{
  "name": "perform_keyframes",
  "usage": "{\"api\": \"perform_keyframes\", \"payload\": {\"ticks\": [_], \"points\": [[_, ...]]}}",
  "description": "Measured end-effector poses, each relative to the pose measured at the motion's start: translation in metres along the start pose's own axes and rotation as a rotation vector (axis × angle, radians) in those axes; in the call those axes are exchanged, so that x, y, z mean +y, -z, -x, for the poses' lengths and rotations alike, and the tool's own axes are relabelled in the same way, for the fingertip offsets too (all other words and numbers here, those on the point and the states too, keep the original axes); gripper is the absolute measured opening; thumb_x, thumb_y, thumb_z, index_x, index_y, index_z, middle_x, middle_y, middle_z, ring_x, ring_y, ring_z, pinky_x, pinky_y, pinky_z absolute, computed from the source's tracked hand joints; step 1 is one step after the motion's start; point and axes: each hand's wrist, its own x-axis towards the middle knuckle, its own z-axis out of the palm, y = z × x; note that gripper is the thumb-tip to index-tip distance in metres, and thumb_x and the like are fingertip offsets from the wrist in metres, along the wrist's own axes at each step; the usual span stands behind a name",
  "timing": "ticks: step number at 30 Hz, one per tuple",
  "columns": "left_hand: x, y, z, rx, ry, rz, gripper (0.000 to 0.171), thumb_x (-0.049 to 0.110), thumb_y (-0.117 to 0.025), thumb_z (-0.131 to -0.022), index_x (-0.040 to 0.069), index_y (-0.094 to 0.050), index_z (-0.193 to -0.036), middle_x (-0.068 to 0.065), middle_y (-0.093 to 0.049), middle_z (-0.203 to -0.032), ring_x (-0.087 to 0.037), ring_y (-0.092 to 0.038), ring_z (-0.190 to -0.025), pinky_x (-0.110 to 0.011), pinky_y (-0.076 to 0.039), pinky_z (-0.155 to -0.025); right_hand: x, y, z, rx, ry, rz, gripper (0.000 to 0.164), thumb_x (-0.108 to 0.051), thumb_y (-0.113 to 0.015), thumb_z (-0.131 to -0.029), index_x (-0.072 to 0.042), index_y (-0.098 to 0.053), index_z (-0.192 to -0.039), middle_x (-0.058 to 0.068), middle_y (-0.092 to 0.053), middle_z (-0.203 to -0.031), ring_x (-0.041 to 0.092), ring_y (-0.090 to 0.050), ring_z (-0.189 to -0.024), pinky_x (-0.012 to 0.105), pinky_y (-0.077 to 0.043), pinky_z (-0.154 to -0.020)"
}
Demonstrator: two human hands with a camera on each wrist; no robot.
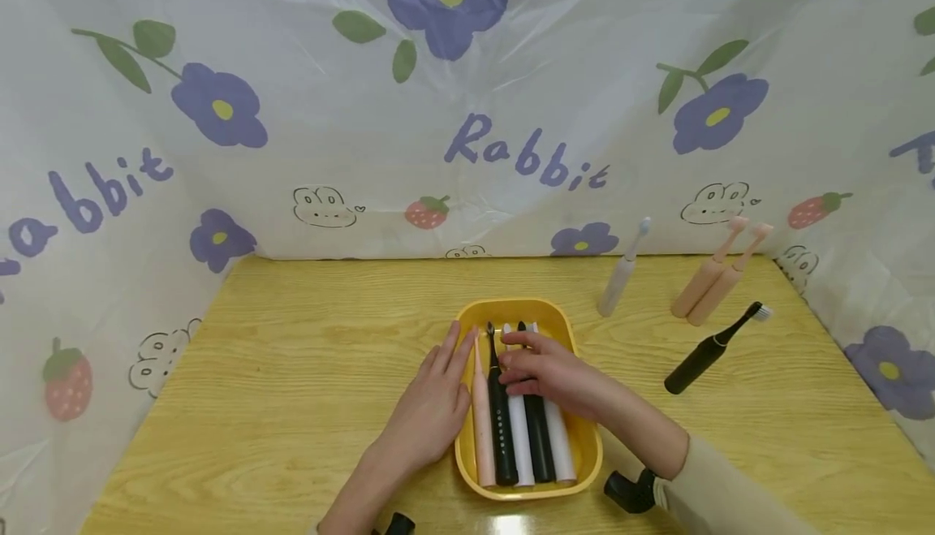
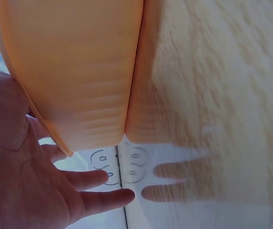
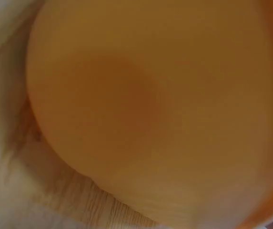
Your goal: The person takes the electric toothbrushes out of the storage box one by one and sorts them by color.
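Note:
A yellow tray point(image 1: 587, 447) holds several electric toothbrushes side by side: a pink one point(image 1: 483, 433) at the left, then a black one point(image 1: 501, 429), a white one point(image 1: 521, 442), a second black one point(image 1: 539, 442) and a second white one point(image 1: 560, 442). My left hand point(image 1: 431, 409) rests along the tray's left rim, fingers straight. In the left wrist view that hand point(image 2: 31, 171) spreads beside the tray's outer wall point(image 2: 79, 71). Over the upper part of the brushes is my right hand point(image 1: 551, 373), fingers slightly bent, covering parts of them. The tray's wall point(image 3: 174, 95) fills the right wrist view.
Right of the tray, a pale toothbrush point(image 1: 618, 285), two pink toothbrushes point(image 1: 699, 287) close together and a black toothbrush point(image 1: 697, 363) stand on the wooden table point(image 1: 329, 340). A printed sheet point(image 1: 511, 88) hangs behind and at both sides.

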Motion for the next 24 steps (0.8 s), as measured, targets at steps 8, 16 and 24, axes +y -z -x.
{"api": "perform_keyframes", "payload": {"ticks": [8, 16, 24], "points": [[0.001, 0.0, -0.001, -0.005, -0.015, 0.002, 0.068, 0.012, -0.048, -0.103, 0.016, -0.021, -0.166, -0.011, -0.011, -0.171, -0.05, -0.034, -0.143, -0.061, -0.04, -0.109, -0.004, 0.006, -0.02, -0.031, -0.092, -0.036, 0.065, -0.017, -0.047, -0.107, 0.0, -0.015, -0.161, 0.025, -0.053, -0.132, 0.017, -0.066, -0.082, 0.03, -0.059, -0.072], [0.0, 0.0, -0.001, 0.007, -0.024, -0.016, 0.067, 0.013, -0.049, -0.104, 0.014, -0.022, -0.165, -0.011, -0.011, -0.171, -0.051, -0.035, -0.142, -0.06, -0.039, -0.11, -0.003, 0.008, -0.025, -0.102, -0.108, -0.129, 0.05, -0.019, -0.046, -0.107, 0.005, -0.033, -0.149, 0.002, -0.056, -0.091, 0.009, -0.049, -0.062, 0.024, -0.046, -0.059], [0.0, -0.001, 0.0, 0.007, -0.02, -0.018, 0.067, 0.014, -0.049, -0.104, 0.015, -0.023, -0.165, -0.012, -0.013, -0.171, -0.05, -0.037, -0.142, -0.06, -0.041, -0.109, 0.004, -0.001, -0.002, -0.107, 0.029, 0.098, 0.032, -0.01, -0.049, -0.106, 0.012, -0.052, -0.128, 0.009, -0.063, -0.099, 0.013, -0.055, -0.071, 0.025, -0.052, -0.064]]}}
